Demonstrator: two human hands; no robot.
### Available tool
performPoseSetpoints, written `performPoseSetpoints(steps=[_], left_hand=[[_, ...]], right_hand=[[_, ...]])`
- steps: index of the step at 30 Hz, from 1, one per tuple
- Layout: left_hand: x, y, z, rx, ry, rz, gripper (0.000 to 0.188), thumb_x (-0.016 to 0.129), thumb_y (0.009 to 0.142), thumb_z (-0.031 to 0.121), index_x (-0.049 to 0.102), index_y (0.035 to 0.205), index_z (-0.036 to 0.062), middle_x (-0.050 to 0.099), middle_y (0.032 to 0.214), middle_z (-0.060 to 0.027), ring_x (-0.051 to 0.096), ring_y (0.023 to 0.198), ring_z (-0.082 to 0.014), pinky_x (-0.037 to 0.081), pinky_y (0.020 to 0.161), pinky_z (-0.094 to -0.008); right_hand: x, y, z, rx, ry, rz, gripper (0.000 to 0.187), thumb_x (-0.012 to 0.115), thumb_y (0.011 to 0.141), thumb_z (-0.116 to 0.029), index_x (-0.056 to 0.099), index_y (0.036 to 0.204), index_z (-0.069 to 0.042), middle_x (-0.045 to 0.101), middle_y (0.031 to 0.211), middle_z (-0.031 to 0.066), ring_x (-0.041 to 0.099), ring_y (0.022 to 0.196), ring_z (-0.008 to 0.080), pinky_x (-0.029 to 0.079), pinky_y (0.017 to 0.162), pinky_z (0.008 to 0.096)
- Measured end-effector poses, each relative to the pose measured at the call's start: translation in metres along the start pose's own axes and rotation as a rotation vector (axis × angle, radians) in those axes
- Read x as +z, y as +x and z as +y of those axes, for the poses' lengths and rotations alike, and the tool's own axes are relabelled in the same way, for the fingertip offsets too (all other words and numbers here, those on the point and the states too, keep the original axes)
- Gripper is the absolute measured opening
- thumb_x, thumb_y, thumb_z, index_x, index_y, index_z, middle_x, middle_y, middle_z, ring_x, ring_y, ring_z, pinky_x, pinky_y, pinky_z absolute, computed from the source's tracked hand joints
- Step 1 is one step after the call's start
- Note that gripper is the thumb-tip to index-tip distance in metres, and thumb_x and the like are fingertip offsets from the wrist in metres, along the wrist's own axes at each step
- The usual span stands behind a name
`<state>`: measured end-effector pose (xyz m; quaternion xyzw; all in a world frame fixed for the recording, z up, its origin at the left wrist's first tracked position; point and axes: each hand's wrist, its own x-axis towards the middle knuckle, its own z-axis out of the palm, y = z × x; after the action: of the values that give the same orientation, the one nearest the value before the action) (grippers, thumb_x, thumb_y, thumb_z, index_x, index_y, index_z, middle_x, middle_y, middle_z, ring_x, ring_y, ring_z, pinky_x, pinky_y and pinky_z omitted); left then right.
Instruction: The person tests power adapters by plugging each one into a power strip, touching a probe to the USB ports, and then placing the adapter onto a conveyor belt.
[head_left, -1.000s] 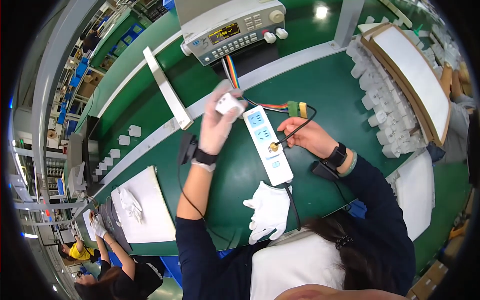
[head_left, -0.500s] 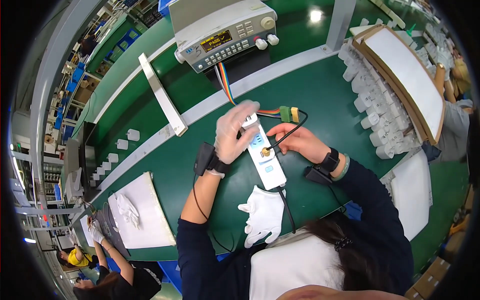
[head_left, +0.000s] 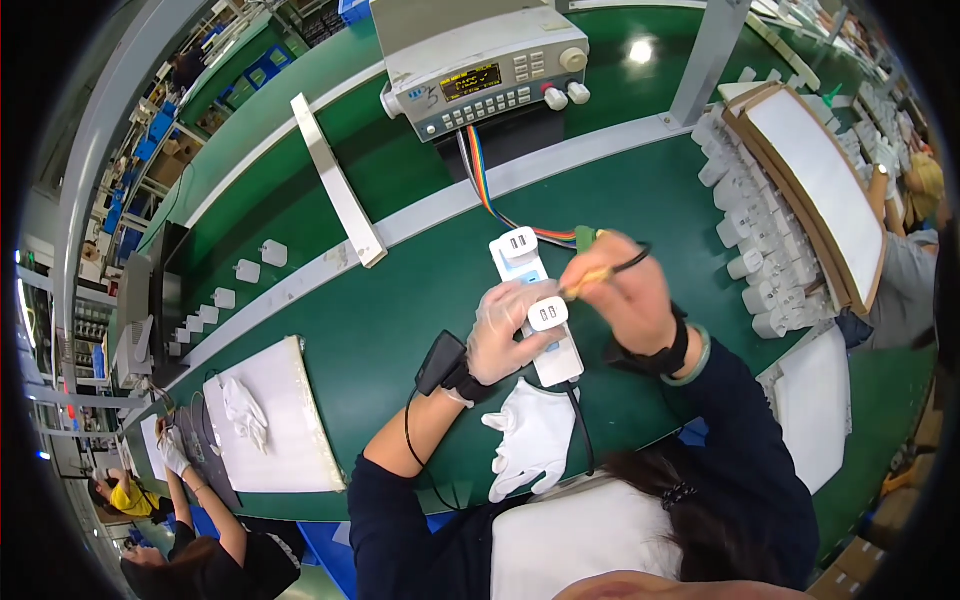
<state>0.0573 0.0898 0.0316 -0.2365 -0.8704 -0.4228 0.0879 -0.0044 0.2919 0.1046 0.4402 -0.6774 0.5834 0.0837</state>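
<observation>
A white power strip [head_left: 557, 368] lies on the green table before me. At its far end sits a white two-port USB charger [head_left: 518, 246]. My left hand [head_left: 500, 335], in a thin clear glove, is closed around a second white two-port charger [head_left: 548, 314] over the strip's middle; whether its prongs are in a socket is hidden. My bare right hand [head_left: 632, 297] pinches a yellowish connector [head_left: 590, 281] with a black cable [head_left: 632, 260], close beside that charger. Just beyond my right fingers is a green terminal block [head_left: 586, 237], joined to rainbow ribbon wires [head_left: 482, 180].
A grey bench instrument [head_left: 485, 80] with a lit screen stands beyond a metal rail. White gloves [head_left: 532, 435] lie near me. Many clear-wrapped chargers [head_left: 745, 235] line the right side beside a cardboard-edged tray [head_left: 800, 190]. A white pad [head_left: 270, 420] lies left; a co-worker [head_left: 225, 540] sits beyond.
My left hand has come nearer, from the far charger to one at the strip's middle. The connector that stood over the strip is now in my right hand. The whole view has shifted slightly.
</observation>
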Motion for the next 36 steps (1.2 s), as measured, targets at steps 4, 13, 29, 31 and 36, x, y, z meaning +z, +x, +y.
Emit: performPoseSetpoints(steps=[4,13,29,31,36], left_hand=[[0.000,0.008,0.005,0.002,-0.141,-0.081,0.047,0.073,0.077,0.020,0.059,0.121,0.0118,0.064,0.118,-0.0057,0.061,0.107,-0.0251,0.037,0.100,-0.0387],[-0.005,0.009,0.003,0.024,-0.112,-0.089,0.045,0.071,0.077,0.016,0.058,0.120,0.0103,0.064,0.115,-0.0062,0.061,0.105,-0.0236,0.038,0.099,-0.0379],[-0.146,0.079,-0.136,-0.303,0.427,0.345,0.047,0.063,0.084,0.012,0.053,0.130,0.0071,0.063,0.113,-0.0205,0.063,0.101,-0.0348,0.048,0.092,-0.0404],[-0.150,0.079,-0.172,-0.433,0.712,0.090,0.046,0.064,0.084,0.014,0.054,0.128,0.0067,0.064,0.114,-0.0222,0.065,0.101,-0.0359,0.051,0.089,-0.0417],[-0.186,0.070,-0.186,-0.512,1.006,0.109,0.030,0.063,0.081,0.028,0.063,0.105,0.0097,0.067,0.108,-0.0151,0.065,0.099,-0.0355,0.052,0.080,-0.0452]], right_hand=[[0.003,0.026,0.017,0.218,0.239,0.108,0.016,0.057,0.093,-0.011,0.066,0.098,0.000,0.064,0.086,0.0047,0.056,0.074,0.0131,0.045,0.067,0.0278],[0.028,0.033,0.057,0.262,-0.121,-0.098,0.016,0.059,0.092,-0.012,0.067,0.096,0.001,0.069,0.097,0.0080,0.062,0.085,0.0218,0.049,0.077,0.0307],[0.038,0.022,0.074,0.226,0.032,-0.114,0.017,0.058,0.091,-0.011,0.066,0.098,0.003,0.068,0.105,0.0069,0.056,0.085,0.0197,0.047,0.076,0.0301],[0.042,0.022,0.073,0.268,0.024,-0.125,0.017,0.058,0.091,-0.011,0.066,0.099,0.003,0.068,0.106,0.0065,0.055,0.083,0.0186,0.046,0.074,0.0292],[0.038,0.020,0.070,0.303,0.053,-0.066,0.019,0.063,0.088,-0.010,0.060,0.076,0.004,0.070,0.103,0.0061,0.057,0.085,0.0213,0.047,0.076,0.0305]])
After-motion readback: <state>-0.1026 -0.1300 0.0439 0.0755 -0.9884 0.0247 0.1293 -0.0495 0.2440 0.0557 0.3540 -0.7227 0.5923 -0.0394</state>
